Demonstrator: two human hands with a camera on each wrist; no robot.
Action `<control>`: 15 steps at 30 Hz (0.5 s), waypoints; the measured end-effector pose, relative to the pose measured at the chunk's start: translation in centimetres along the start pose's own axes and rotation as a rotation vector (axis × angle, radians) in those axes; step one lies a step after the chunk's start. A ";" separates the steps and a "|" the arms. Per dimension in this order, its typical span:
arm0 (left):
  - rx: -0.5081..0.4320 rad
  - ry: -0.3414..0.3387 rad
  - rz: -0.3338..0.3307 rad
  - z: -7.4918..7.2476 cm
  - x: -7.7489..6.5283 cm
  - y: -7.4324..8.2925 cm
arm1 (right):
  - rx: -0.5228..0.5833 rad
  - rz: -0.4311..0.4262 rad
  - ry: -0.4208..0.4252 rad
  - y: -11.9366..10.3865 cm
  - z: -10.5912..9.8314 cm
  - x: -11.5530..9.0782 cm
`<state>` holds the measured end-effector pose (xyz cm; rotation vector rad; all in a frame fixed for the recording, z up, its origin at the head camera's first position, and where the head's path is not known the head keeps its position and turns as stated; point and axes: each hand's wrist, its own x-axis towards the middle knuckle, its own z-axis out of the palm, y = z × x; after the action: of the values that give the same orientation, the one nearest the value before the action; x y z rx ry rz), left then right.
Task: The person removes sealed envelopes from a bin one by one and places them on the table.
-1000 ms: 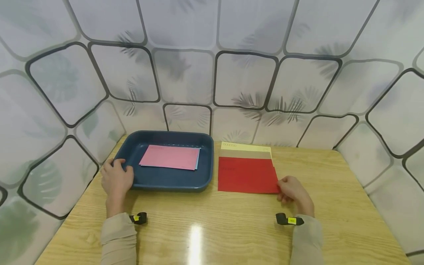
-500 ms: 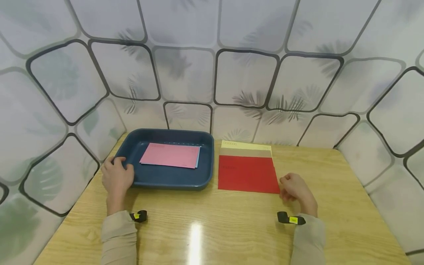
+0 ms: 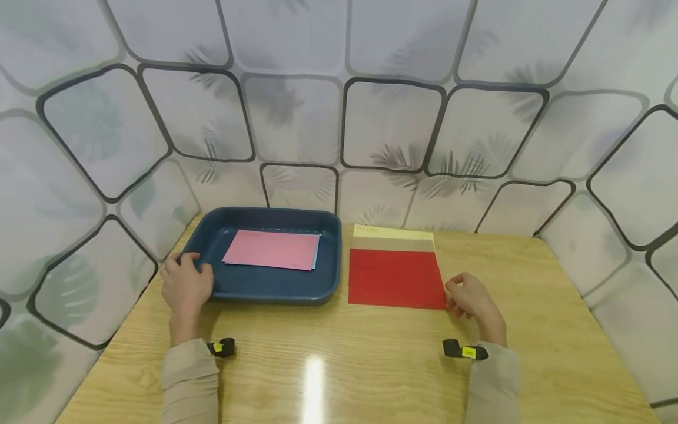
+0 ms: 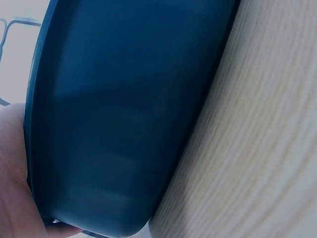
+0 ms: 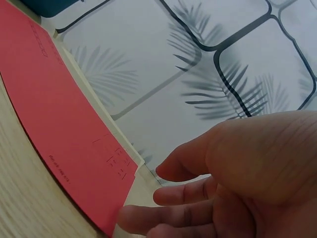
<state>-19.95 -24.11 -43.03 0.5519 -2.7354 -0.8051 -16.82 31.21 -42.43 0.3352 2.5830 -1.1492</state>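
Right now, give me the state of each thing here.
Blue tray: upright, gripped
Pink envelope: flat inside the tray
Light-blue paper: mostly covered
Red envelope: flat, uncovered
Brown paper: partly covered
Yellow envelope: partly covered
Left hand: gripping the tray's rim
Right hand: relaxed, holding nothing

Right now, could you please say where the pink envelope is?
In the head view, the pink envelope lies in the blue tray, right of the left hand, over a light blue envelope.

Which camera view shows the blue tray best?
The head view: nearly the whole blue tray shows, rim and inside, though the left hand covers part of its left side. The left wrist view shows one outer wall close up, cut off; the right wrist view, just a small piece.
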 end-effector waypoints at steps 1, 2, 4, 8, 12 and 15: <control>0.001 -0.002 0.000 0.0 0.0 0.0 | -0.001 -0.001 0.000 0.0 0.0 0.0; 0.002 -0.004 -0.001 0.0 0.0 0.0 | 0.002 0.001 0.001 0.0 0.0 0.0; 0.003 -0.005 0.000 -0.1 0.0 -0.1 | 0.007 -0.002 0.004 0.0 0.1 0.0; 0.001 0.006 0.001 -0.1 0.0 -0.2 | 0.027 -0.016 0.009 -0.3 0.2 0.2; 0.002 0.010 0.003 -0.1 -0.1 -0.2 | -0.013 -0.040 0.038 -0.7 0.3 0.2; 0.000 0.014 0.009 -0.1 -0.1 0.0 | -0.054 -0.070 0.065 -0.9 0.3 0.0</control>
<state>-19.80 -24.10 -42.98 0.5427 -2.7234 -0.7970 -17.05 30.45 -42.00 0.2769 2.6962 -1.1069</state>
